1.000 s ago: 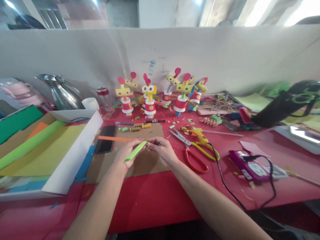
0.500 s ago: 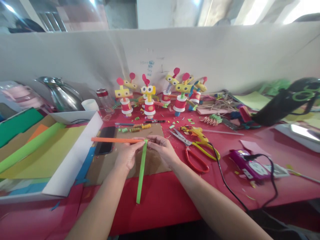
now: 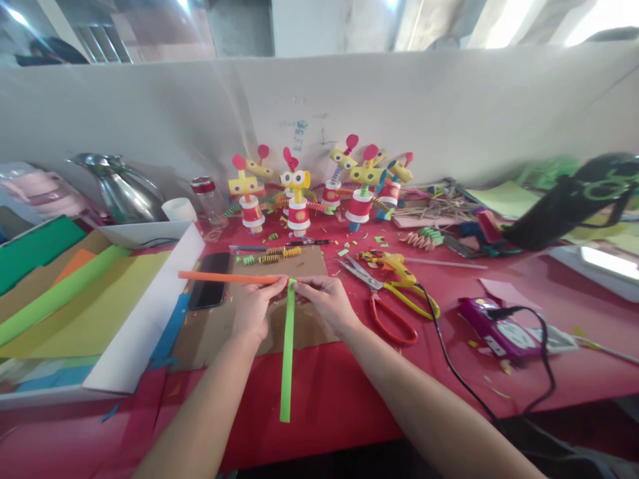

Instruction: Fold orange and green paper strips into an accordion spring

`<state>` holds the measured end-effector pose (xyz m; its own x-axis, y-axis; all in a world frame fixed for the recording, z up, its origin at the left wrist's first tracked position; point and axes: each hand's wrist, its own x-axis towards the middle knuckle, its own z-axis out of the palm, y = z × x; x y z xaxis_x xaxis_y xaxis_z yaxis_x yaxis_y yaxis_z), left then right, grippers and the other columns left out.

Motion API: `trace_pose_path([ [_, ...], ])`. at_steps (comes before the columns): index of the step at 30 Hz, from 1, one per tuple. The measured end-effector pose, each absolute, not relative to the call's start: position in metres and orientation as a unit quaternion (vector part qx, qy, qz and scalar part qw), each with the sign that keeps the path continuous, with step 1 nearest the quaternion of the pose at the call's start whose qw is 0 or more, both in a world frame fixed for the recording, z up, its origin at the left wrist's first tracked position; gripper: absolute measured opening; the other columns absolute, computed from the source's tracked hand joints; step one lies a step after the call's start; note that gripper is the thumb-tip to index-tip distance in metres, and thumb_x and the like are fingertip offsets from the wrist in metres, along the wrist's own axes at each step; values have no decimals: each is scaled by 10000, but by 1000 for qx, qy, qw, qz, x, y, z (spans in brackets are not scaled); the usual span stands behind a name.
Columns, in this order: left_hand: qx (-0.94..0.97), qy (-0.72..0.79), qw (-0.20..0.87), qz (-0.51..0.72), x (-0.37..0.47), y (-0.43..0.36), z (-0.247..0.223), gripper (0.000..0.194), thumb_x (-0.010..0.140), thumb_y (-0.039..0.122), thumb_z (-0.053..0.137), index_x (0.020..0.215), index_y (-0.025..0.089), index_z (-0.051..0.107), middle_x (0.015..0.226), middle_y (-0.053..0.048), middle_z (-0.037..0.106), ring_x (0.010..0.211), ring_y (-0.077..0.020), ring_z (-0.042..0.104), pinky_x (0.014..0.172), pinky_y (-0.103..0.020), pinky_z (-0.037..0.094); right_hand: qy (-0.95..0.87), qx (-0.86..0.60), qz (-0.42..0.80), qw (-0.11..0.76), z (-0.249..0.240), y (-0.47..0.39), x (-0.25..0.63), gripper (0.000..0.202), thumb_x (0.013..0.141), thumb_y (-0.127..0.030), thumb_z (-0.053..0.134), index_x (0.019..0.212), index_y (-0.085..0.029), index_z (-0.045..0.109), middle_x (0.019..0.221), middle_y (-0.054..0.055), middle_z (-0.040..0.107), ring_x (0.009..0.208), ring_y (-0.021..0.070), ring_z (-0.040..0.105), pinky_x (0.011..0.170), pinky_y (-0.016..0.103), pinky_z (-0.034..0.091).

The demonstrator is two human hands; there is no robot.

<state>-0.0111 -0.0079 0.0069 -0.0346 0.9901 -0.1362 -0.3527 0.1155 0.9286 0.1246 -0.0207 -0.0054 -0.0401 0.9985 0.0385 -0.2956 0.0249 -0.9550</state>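
Observation:
Between my thumb and fingers, my left hand [image 3: 257,306] pinches an orange paper strip [image 3: 219,277] that sticks out to the left. A green paper strip [image 3: 287,359] hangs toward me from the corner where the two strips meet. At that corner, my right hand [image 3: 322,299] pinches the green strip's top end. Both hands are above a piece of brown cardboard [image 3: 200,346]. Several coiled paper springs [image 3: 269,258] lie at the cardboard's far edge, and a dark phone [image 3: 210,283] rests at its left.
Red-handled and yellow-handled scissors [image 3: 384,299] and a yellow glue gun [image 3: 399,266] lie right of my hands. A purple power strip [image 3: 499,329] with a black cord sits farther right. Several paper-cup figures [image 3: 299,214] stand behind. A white box [image 3: 144,313] of coloured paper is on the left.
The green strip's loose end has swung right and slightly toward me. The orange strip has shifted a little left and up, and my fingers have moved slightly at the join.

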Motion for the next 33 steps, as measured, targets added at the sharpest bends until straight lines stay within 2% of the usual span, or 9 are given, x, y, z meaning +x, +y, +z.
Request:
trace_pose_path([
  [5,343,452,605,558,-9,-8,6,303,467,280,864,696,122,744,627,-52,702,590,-150,623,619,-271,490,-434,-408,573,562,-8,-20,125,246,648,-372,750,775,-161,743,628,6,671,575,113,568,587,251,461],
  [9,382,484,580,533,-11,-8,7,296,481,264,866,713,124,747,641,-38,697,591,-119,599,594,-228,472,-498,-460,528,511,-5,-18,133,150,639,-294,733,650,-155,677,530,-47,565,496,74,463,489,211,337],
  [11,399,474,605,500,-15,-6,9,301,504,265,863,744,123,750,652,-39,696,594,-115,598,586,-220,471,-508,-454,550,483,-3,-18,138,136,639,-257,716,595,-154,640,487,-63,506,462,57,402,458,205,275],
  [13,385,431,663,476,-21,-3,11,307,554,300,843,796,133,755,671,-46,701,596,-117,603,592,-226,480,-463,-420,601,497,0,-17,142,133,647,-253,711,600,-159,630,493,-65,500,455,50,387,451,201,260],
  [15,361,381,711,468,-24,-2,12,338,592,305,823,890,162,755,725,-46,716,603,-115,609,607,-233,487,-383,-379,640,548,1,-16,142,139,640,-266,736,631,-170,635,535,-57,535,475,48,416,464,190,287],
  [18,393,356,707,468,-19,-5,9,418,574,201,830,982,192,739,856,-47,733,685,-124,629,679,-242,493,-313,-330,653,606,1,-17,136,164,624,-283,783,672,-180,665,600,-41,588,528,53,470,515,180,357],
  [21,414,381,651,509,-6,-11,2,275,588,241,826,843,167,756,800,-48,727,742,-154,633,746,-274,488,-321,-313,639,625,-2,-20,126,164,641,-295,790,727,-180,711,638,-27,616,569,65,499,572,196,404],
  [26,405,392,593,575,1,-13,-3,181,641,331,789,673,162,735,655,-20,685,638,-125,583,662,-258,452,-348,-324,609,634,-10,-25,115,170,666,-317,778,757,-183,727,679,-5,654,617,90,539,616,228,422],
  [33,407,467,579,530,-11,-8,3,225,544,318,820,691,158,760,620,-31,688,584,-119,553,578,-242,403,-385,-391,590,592,-9,-24,117,214,619,-320,795,725,-165,691,682,3,660,628,112,586,631,246,461],
])
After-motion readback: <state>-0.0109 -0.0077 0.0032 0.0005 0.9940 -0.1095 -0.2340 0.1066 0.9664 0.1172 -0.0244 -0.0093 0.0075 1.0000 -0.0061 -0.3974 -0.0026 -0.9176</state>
